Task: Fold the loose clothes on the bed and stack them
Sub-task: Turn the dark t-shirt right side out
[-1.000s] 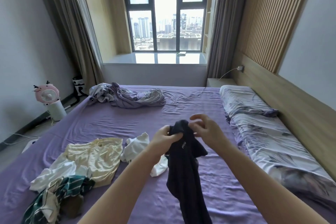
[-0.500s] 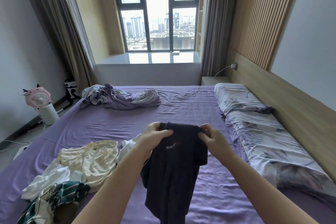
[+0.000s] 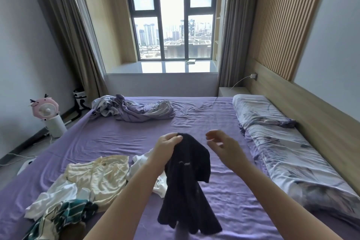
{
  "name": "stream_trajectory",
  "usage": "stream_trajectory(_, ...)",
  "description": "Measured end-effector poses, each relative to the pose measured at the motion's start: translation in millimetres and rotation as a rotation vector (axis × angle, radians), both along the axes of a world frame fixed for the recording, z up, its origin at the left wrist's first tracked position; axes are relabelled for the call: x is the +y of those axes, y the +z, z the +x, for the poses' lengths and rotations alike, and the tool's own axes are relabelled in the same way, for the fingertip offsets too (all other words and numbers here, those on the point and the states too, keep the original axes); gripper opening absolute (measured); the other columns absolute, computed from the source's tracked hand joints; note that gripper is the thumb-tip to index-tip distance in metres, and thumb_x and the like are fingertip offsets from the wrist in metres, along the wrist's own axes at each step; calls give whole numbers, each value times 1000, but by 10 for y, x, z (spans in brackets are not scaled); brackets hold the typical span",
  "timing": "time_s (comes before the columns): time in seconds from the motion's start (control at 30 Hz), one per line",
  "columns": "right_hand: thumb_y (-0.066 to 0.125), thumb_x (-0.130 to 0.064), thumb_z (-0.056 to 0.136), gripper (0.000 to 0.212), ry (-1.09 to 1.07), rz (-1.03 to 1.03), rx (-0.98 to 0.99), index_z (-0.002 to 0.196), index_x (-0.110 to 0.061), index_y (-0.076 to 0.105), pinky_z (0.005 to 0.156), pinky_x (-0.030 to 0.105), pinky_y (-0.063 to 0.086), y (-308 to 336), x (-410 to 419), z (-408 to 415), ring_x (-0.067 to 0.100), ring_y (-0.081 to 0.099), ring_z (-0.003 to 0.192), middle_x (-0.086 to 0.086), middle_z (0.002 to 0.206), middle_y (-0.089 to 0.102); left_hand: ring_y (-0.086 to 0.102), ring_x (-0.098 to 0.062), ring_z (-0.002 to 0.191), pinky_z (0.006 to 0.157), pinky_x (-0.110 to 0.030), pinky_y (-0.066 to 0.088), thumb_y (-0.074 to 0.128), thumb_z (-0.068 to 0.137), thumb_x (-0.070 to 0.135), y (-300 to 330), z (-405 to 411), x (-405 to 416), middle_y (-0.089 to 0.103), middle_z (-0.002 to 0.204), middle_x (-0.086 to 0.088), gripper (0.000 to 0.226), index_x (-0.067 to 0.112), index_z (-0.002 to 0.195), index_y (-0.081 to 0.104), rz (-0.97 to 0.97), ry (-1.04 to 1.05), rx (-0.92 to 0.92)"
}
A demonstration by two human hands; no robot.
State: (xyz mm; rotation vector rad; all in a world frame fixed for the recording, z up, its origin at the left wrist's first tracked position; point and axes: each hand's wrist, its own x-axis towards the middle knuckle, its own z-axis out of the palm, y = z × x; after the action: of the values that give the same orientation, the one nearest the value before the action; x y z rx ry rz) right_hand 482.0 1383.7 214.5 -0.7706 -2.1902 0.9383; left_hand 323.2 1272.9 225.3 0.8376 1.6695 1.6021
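My left hand [image 3: 168, 143] grips the top edge of a dark navy garment [image 3: 188, 185] that hangs down over the purple bed [image 3: 214, 122]. Just right of it, my right hand [image 3: 221, 145] hovers with fingers loosely curled, holding nothing. On the bed at lower left lie a cream garment [image 3: 99, 175], white clothes [image 3: 54, 198] and a green striped piece [image 3: 64, 214]. Another white garment [image 3: 144, 160] lies behind my left forearm.
A crumpled lilac and grey heap [image 3: 134, 109] lies at the bed's far side. Floral pillows [image 3: 282, 142] line the right edge by the wooden headboard [image 3: 321, 115]. A pink fan [image 3: 46, 111] stands on the floor at left. The window [image 3: 173, 15] is straight ahead.
My right hand has let go of the dark garment and moved off to the right. The garment now hangs bunched from my left hand alone.
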Motion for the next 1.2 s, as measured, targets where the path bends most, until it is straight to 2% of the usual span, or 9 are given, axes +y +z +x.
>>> stream_trajectory(0.1,67,-20,85,46,155,51,-71,128,-14,52,92,22,46,44,-169,-171,14,59,108,-2,117,60,62,-14,72,68,-23,51,47,88,-5,26,132,54,69,77,-3,30,12,86,71,19,-127,82)
stream_trajectory(0.2,70,-24,81,51,83,38,-98,128,-14,52,94,30,45,101,-174,-263,16,58,106,2,117,62,64,-25,88,85,-37,48,50,89,-3,5,145,93,70,94,-12,24,7,97,70,-11,-125,409)
stream_trajectory(0.3,72,-23,79,31,100,-6,-182,106,-11,66,77,25,45,177,-105,-290,15,60,89,2,94,67,64,-17,80,71,-24,48,61,88,15,-37,65,78,71,86,-5,7,17,94,64,-55,12,628)
stream_trajectory(0.47,70,-15,81,13,246,-181,-70,85,-28,70,68,13,48,358,-45,-276,0,61,72,-9,79,68,59,-7,56,64,-25,48,58,92,30,-142,-97,-90,62,65,-2,20,12,86,53,-79,-198,315)
stream_trajectory(0.67,70,-10,81,18,184,-264,168,81,-28,73,65,10,50,632,231,-68,1,65,72,-10,77,72,54,-9,93,84,-27,43,65,83,36,-525,-402,-401,65,85,4,19,19,90,67,-505,-461,1089)
stream_trajectory(0.77,71,-9,80,23,169,-187,68,76,-32,72,66,9,50,563,236,-21,-2,65,69,-11,75,72,47,8,72,70,-12,38,65,88,20,-376,-278,-382,53,72,12,14,22,76,58,-272,-404,811)
stream_trajectory(0.93,67,-10,82,27,159,-34,-106,80,-37,68,73,2,41,300,132,-12,-6,61,77,-20,81,69,51,-4,71,64,-17,43,58,92,7,-53,-16,-178,51,78,2,8,8,90,51,-63,-402,326)
stream_trajectory(1.1,64,-14,84,24,79,-3,-24,108,-22,64,93,33,48,135,-87,18,13,63,97,-5,102,67,55,-7,72,61,-19,46,63,89,13,113,85,67,57,84,2,10,19,87,56,34,-237,235)
stream_trajectory(1.2,67,-28,83,19,79,8,3,101,-28,59,86,30,49,77,-226,39,8,63,92,-11,94,65,57,1,63,57,-11,45,63,89,12,136,109,139,60,79,2,8,20,87,60,93,-193,217)
